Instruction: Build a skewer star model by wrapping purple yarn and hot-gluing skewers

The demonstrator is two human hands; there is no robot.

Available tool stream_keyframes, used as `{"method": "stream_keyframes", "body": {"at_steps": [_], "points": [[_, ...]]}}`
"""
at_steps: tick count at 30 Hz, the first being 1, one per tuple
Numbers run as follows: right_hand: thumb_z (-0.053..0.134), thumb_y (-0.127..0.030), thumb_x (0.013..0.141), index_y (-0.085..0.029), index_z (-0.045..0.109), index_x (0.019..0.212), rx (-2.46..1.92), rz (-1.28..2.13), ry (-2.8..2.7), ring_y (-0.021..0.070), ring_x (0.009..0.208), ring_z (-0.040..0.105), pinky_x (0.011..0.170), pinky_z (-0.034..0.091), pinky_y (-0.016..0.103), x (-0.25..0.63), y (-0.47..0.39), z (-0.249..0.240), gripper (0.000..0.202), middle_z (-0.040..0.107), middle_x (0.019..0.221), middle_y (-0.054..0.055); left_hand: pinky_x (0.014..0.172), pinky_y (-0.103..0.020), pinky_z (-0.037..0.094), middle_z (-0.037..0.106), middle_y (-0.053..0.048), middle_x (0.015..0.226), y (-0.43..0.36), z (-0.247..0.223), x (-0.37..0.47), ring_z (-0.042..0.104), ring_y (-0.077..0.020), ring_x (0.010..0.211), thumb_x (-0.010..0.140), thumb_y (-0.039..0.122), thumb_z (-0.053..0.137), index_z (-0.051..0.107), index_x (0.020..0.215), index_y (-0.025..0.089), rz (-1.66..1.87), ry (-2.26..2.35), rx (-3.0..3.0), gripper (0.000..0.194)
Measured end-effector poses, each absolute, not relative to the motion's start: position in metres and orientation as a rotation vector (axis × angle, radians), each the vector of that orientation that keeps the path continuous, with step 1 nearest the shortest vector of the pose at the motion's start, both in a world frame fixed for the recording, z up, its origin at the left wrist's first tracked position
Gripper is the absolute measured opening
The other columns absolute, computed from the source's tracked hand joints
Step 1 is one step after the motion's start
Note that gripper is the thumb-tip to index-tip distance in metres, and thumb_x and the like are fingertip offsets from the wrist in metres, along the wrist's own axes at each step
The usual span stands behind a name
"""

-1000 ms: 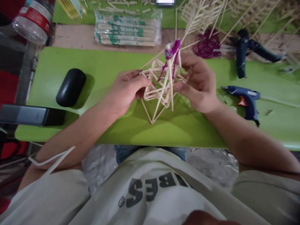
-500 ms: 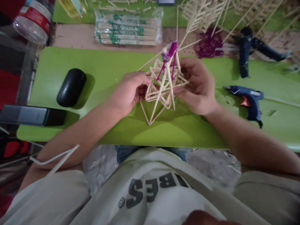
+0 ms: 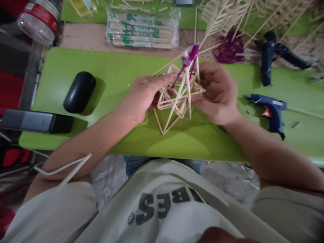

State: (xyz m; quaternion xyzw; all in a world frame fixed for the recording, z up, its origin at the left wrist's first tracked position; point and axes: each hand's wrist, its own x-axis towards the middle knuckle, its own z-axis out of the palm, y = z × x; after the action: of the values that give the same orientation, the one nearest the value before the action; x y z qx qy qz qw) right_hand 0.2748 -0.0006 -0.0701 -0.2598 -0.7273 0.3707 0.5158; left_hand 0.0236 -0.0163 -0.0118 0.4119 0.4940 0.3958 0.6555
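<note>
A wooden stick frame [image 3: 180,98] of crossed pale sticks stands over the green board [image 3: 121,141], between my hands. Purple yarn [image 3: 191,55] is wound round its top joint, with strands running down into the frame. My left hand [image 3: 146,96] grips the frame's left side, its thumb stretched over the upper sticks and its other fingers partly hidden. On the right side, my right hand [image 3: 217,94] holds the frame between thumb and curled fingers; some fingertips are hidden behind sticks.
A blue glue gun [image 3: 272,109] lies at right, with a dark-handled tool [image 3: 268,60] behind it. Tangled purple yarn [image 3: 227,49] and more stick structures [image 3: 222,17] are at the back. Packaged chopsticks [image 3: 143,32], a black mouse [image 3: 79,91], a black box [image 3: 37,121] and a plastic bottle [image 3: 40,20] sit leftward.
My left thumb has reached further right across the top of the frame. The frame's yarn-wrapped top has shifted slightly right. The whole view has moved a little.
</note>
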Motion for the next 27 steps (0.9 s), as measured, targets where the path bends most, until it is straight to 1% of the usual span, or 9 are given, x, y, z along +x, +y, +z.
{"method": "stream_keyframes", "body": {"at_steps": [2,5,7,11,15,17,20,23,27], "points": [[0.091,-0.056,0.092,-0.047,0.072,0.159,-0.592,0.877,-1.748,0.0404,0.133,0.085,0.114,0.074,0.071,0.275,0.002,-0.072,0.069,0.083,0.146,0.007,0.074,-0.046,0.073,0.087,-0.008,0.095,-0.017,-0.010,0.023,0.083,-0.0273,0.081,0.099,0.049,0.092,0.089,0.092,0.027,0.892,1.127,0.934,0.023],[0.094,-0.059,0.089,-0.048,0.071,0.159,-0.551,0.833,-1.752,0.0396,0.130,0.086,0.110,0.076,0.069,0.275,0.005,-0.074,0.074,0.083,0.145,0.006,0.081,-0.048,0.074,0.089,-0.007,0.096,-0.017,-0.010,0.023,0.084,-0.0286,0.084,0.095,0.048,0.095,0.090,0.095,0.028,0.886,1.105,0.919,0.020],[0.094,-0.059,0.090,-0.048,0.070,0.160,-0.553,0.832,-1.762,0.0391,0.130,0.086,0.109,0.076,0.068,0.275,0.005,-0.073,0.075,0.083,0.145,0.006,0.079,-0.046,0.073,0.090,-0.007,0.096,-0.017,-0.009,0.023,0.083,-0.0275,0.083,0.094,0.044,0.096,0.092,0.097,0.027,0.887,1.094,0.896,0.018],[0.093,-0.056,0.094,-0.048,0.068,0.161,-0.584,0.865,-1.787,0.0368,0.134,0.084,0.116,0.075,0.064,0.275,0.004,-0.069,0.071,0.082,0.148,0.006,0.073,-0.037,0.070,0.090,-0.008,0.093,-0.017,-0.004,0.026,0.080,-0.0211,0.076,0.098,0.035,0.096,0.092,0.096,0.019,0.904,1.064,0.829,0.016],[0.100,-0.052,0.092,-0.045,0.072,0.159,-0.505,0.889,-1.713,0.0360,0.134,0.085,0.118,0.075,0.061,0.273,0.006,-0.072,0.073,0.084,0.147,0.007,0.064,-0.028,0.063,0.085,-0.008,0.080,-0.022,0.002,0.027,0.075,-0.0148,0.066,0.105,0.033,0.092,0.088,0.080,0.017,0.947,1.105,0.833,0.030],[0.104,-0.051,0.088,-0.044,0.073,0.157,-0.495,0.901,-1.687,0.0359,0.133,0.085,0.119,0.075,0.061,0.272,0.006,-0.073,0.076,0.084,0.148,0.006,0.061,-0.024,0.060,0.085,-0.008,0.079,-0.024,0.003,0.026,0.074,-0.0135,0.064,0.106,0.035,0.092,0.088,0.077,0.018,0.960,1.113,0.863,0.034],[0.103,-0.046,0.089,-0.044,0.072,0.158,-0.530,0.929,-1.707,0.0353,0.133,0.084,0.122,0.073,0.061,0.273,0.004,-0.072,0.076,0.083,0.151,0.006,0.063,-0.024,0.065,0.088,-0.008,0.085,-0.025,0.001,0.024,0.080,-0.0154,0.068,0.105,0.034,0.093,0.092,0.084,0.017,0.951,1.060,0.836,0.027],[0.100,-0.046,0.092,-0.045,0.072,0.158,-0.539,0.933,-1.723,0.0357,0.133,0.083,0.123,0.072,0.064,0.275,0.001,-0.067,0.072,0.083,0.150,0.006,0.067,-0.026,0.070,0.090,-0.009,0.089,-0.025,-0.001,0.024,0.085,-0.0188,0.072,0.104,0.029,0.093,0.092,0.092,0.014,0.930,1.051,0.755,0.019],[0.091,-0.051,0.100,-0.050,0.070,0.160,-0.594,0.910,-1.788,0.0366,0.139,0.081,0.127,0.070,0.067,0.277,0.001,-0.065,0.064,0.080,0.155,0.004,0.066,-0.028,0.069,0.088,-0.008,0.087,-0.023,-0.003,0.025,0.086,-0.0202,0.071,0.108,0.030,0.091,0.090,0.093,0.014,0.951,1.074,0.768,0.022]]}}
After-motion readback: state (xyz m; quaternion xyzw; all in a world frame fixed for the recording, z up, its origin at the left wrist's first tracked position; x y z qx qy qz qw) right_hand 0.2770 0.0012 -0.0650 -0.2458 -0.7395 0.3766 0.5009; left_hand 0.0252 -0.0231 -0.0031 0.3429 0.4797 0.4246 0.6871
